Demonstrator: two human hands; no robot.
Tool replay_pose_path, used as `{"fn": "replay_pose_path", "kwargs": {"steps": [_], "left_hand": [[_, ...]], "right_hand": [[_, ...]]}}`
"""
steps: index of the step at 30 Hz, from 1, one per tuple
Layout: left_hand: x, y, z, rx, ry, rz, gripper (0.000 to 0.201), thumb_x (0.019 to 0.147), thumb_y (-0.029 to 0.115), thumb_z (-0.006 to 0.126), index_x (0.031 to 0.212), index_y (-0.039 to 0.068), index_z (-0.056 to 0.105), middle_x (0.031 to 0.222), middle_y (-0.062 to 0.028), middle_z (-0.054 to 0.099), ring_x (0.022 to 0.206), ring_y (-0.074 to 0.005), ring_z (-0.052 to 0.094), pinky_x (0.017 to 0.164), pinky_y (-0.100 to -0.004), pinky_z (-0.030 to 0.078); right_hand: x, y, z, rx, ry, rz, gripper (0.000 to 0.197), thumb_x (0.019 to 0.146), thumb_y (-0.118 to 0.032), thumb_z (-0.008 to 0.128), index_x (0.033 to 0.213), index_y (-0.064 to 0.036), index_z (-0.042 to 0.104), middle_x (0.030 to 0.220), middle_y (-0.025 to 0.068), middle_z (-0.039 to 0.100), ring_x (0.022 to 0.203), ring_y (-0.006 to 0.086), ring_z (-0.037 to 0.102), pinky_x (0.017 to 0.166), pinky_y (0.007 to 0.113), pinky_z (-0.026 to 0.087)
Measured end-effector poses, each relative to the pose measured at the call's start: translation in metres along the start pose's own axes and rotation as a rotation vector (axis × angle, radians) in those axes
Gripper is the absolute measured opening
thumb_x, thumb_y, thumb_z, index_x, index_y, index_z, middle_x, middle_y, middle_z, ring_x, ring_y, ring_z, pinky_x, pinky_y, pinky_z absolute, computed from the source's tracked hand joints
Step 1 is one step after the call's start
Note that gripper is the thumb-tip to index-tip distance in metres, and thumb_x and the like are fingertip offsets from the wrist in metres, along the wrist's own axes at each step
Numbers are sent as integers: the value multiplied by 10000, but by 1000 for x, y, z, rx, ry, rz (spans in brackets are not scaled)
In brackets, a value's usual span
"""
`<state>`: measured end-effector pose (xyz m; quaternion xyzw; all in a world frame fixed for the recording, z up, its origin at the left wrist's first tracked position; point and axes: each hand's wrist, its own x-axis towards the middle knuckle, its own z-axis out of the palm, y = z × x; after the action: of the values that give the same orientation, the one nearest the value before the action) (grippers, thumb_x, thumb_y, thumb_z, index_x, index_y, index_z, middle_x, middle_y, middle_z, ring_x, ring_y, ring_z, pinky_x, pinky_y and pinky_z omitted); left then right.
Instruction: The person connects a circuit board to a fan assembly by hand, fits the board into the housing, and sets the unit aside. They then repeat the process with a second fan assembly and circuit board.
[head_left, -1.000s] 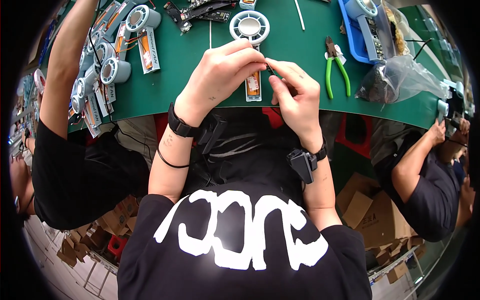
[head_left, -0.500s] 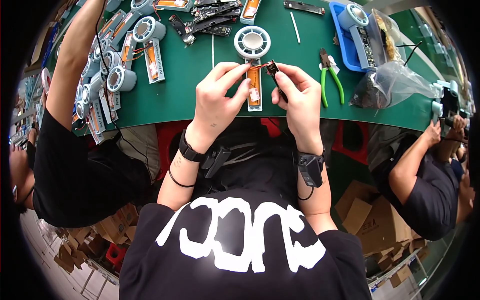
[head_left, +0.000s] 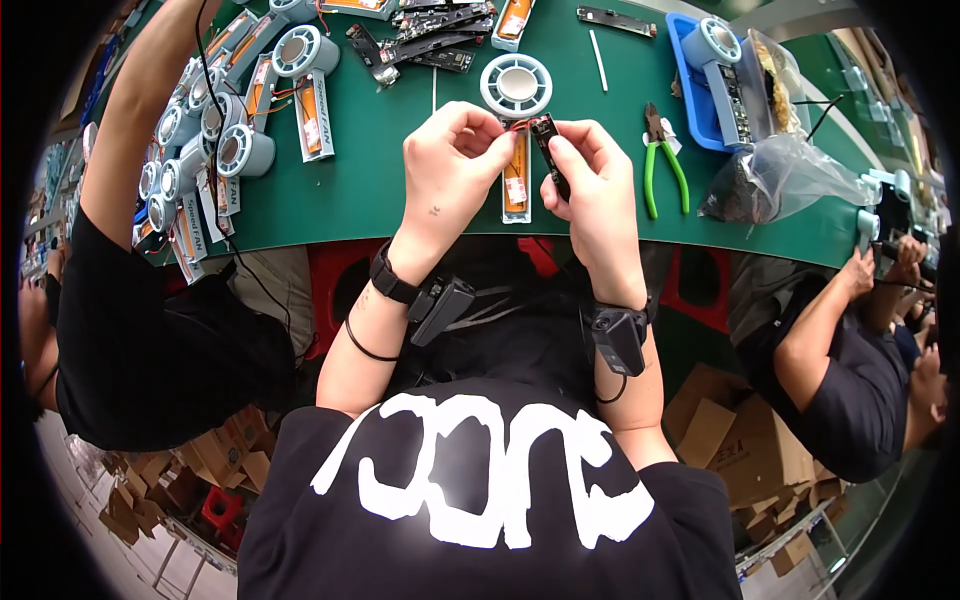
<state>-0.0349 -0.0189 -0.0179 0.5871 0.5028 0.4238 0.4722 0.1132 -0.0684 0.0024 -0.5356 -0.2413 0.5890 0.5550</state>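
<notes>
A small white label marks the orange battery in the pale-blue fan lying before you; bold white lettering crosses your shirt. Your left hand pinches red wires, thumb meeting forefinger; your right hand grips the tilted black circuit board beside the battery.

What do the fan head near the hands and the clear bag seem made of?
Fan head: probably satin plastic, going by its smooth pale blue ring and moulded-looking spokes; the grey center could be plastic or metal. Bag: likely thin, glossy plastic film, since it is transparent, crinkled and shiny.
</notes>
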Motion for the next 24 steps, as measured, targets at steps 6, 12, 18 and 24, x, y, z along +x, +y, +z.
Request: {"fn": "replay_pose_path", "kwargs": {"steps": [6,12,18,24], "left_hand": [[17,-8,0,-114,-56,-181,144,846,28,765,820,-2,627,839,-47,701,717,-70,661,592,-223,516],[11,2,-1,-299,-92,-240,137,867,26,759,888,1,625,880,-28,679,731,-54,620,549,-212,480],[-4,0,0,152,-9,268,166,849,39,789,959,-23,680,864,-31,679,689,-80,631,556,-239,517],[1,-1,1,370,84,492,108,844,17,778,932,3,718,854,-77,693,671,-157,675,581,-268,547]], "right_hand": [[-11,2,9,-278,56,-150,169,1014,-74,590,1142,36,608,1006,62,660,559,57,551,466,201,391],[-15,13,15,-421,141,-275,166,1000,-49,600,1138,42,611,1031,73,669,568,52,557,492,214,431],[-15,5,17,-319,129,-179,173,998,-44,599,1147,42,610,1045,77,669,564,56,555,491,214,432],[-16,5,15,-321,128,-164,205,996,-40,597,1183,45,603,1068,79,668,580,54,555,500,214,429]]}}
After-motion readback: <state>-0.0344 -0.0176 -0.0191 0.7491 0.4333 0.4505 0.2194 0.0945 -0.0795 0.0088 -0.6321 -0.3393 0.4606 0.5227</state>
